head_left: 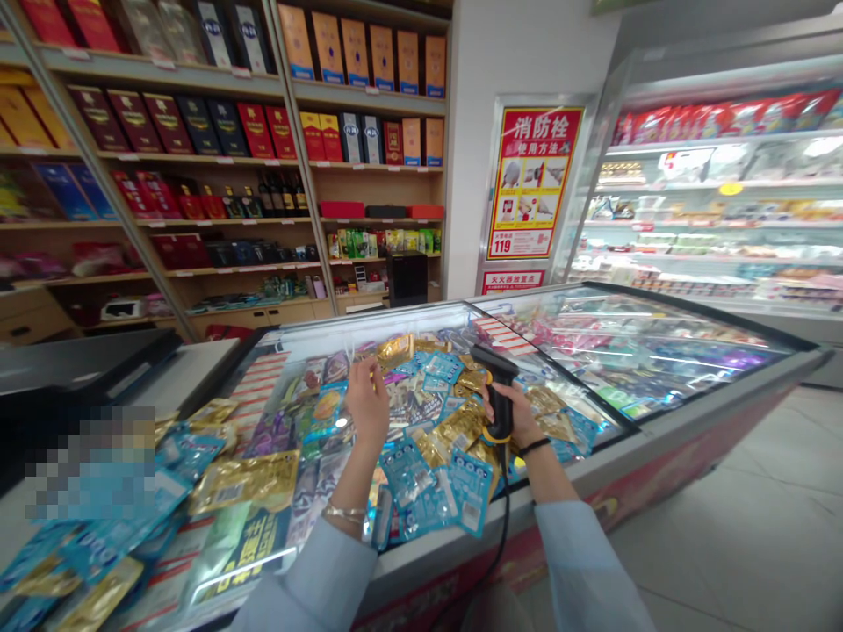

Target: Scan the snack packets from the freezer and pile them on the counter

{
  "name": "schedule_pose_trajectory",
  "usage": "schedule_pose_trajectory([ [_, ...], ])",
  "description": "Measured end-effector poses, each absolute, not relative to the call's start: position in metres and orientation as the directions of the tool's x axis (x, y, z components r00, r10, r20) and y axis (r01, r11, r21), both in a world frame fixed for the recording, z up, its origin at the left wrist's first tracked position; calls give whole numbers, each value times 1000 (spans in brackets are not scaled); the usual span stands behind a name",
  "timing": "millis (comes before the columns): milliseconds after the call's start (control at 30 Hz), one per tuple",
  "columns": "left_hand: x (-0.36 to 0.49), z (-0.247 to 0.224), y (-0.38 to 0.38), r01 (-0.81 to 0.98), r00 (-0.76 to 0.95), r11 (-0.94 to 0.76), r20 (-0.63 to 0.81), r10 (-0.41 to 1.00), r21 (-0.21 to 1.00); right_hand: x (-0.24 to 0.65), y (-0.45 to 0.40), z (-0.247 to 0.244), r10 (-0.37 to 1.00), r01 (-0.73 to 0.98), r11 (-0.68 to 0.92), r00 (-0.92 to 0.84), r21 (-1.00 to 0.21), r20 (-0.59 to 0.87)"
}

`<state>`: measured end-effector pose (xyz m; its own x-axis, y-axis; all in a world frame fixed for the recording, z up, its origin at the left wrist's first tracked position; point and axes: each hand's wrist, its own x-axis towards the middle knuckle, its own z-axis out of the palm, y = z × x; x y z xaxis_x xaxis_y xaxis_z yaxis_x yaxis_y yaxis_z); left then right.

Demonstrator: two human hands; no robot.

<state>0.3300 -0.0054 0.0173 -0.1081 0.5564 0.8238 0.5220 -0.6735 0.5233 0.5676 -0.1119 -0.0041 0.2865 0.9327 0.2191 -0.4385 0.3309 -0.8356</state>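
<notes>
The right hand (512, 420) is closed around a black corded barcode scanner (499, 391), held just above foil snack packets (454, 430) heaped in a chest freezer (480, 535). The left hand (366, 402) is raised with curled fingers; any pinch cannot be told. Wooden shelves (369, 98) of boxes stand beyond.

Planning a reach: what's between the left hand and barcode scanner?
Gold and blue foil packets lie between the left hand and the barcode scanner in the head view.
</notes>
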Motion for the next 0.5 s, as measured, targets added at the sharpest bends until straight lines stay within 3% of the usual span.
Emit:
schedule_pose_trajectory([
  [500, 328, 23, -9, 542, -122, -677, 844, 522, 497, 562, -113, -1, 942, -359, 312, 234, -880, 238],
])
